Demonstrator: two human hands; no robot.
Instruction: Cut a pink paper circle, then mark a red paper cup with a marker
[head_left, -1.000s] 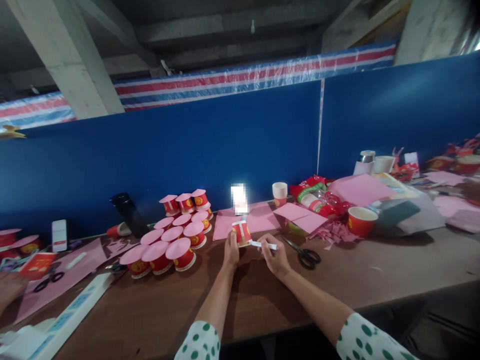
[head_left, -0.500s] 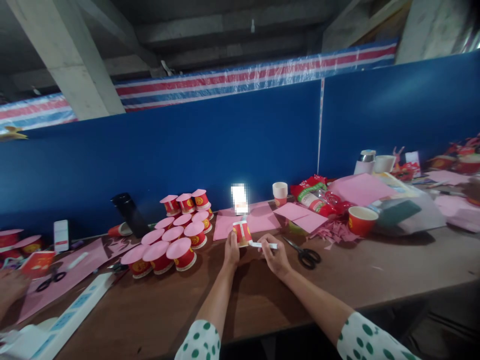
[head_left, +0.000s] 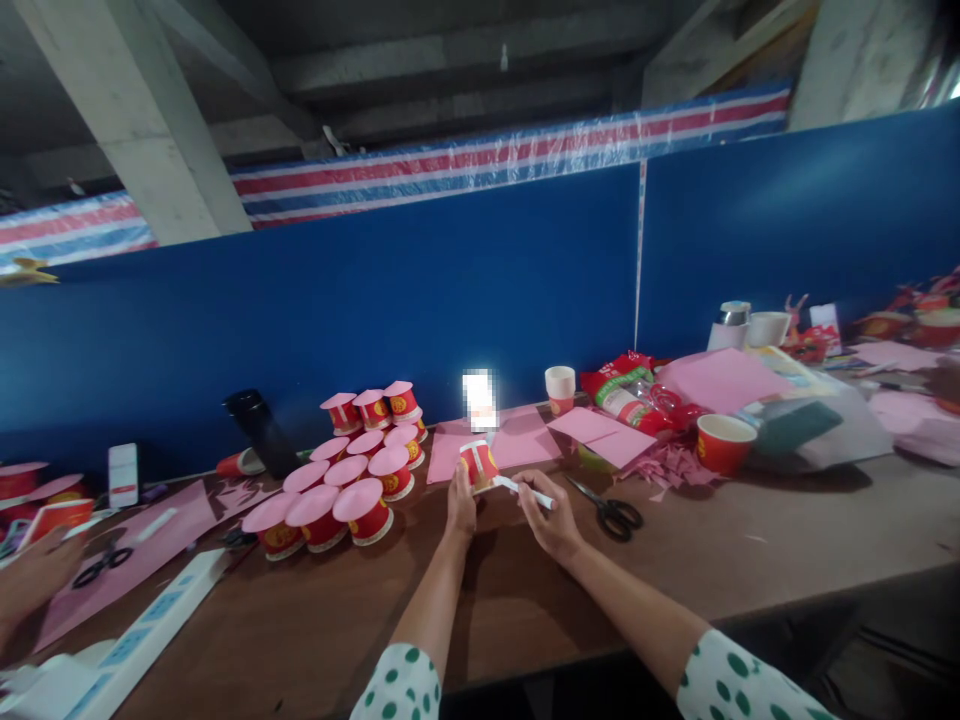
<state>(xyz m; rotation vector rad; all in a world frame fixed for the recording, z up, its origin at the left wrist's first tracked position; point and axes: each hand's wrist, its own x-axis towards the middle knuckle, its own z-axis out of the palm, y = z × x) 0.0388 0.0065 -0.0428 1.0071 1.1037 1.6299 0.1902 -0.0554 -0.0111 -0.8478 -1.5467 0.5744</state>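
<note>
My left hand (head_left: pixel 461 502) grips a red paper cup (head_left: pixel 478 463) with a pale strip down its side; the cup is tilted, its rim toward the lower right. Between the fingers of my right hand (head_left: pixel 549 517) is a white stick-like tool (head_left: pixel 529 492), whose tip meets the cup's rim. Black scissors (head_left: pixel 616 518) lie just right of my right hand. Behind the cup is a pink paper sheet (head_left: pixel 517 436). Left of my left hand stand several red cups topped with pink paper discs (head_left: pixel 362 498).
A power strip (head_left: pixel 161 625) and a black bottle (head_left: pixel 262 432) are on the left, where another person's hand (head_left: pixel 37 580) holds something red. Stacked cups (head_left: pixel 560 388), a red cup (head_left: pixel 726 442) and a plastic bag (head_left: pixel 832 430) are on the right.
The cup in my left hand has tilted and moved slightly left. The white tool in my right hand now slopes down to the right. The other person's hand has moved right.
</note>
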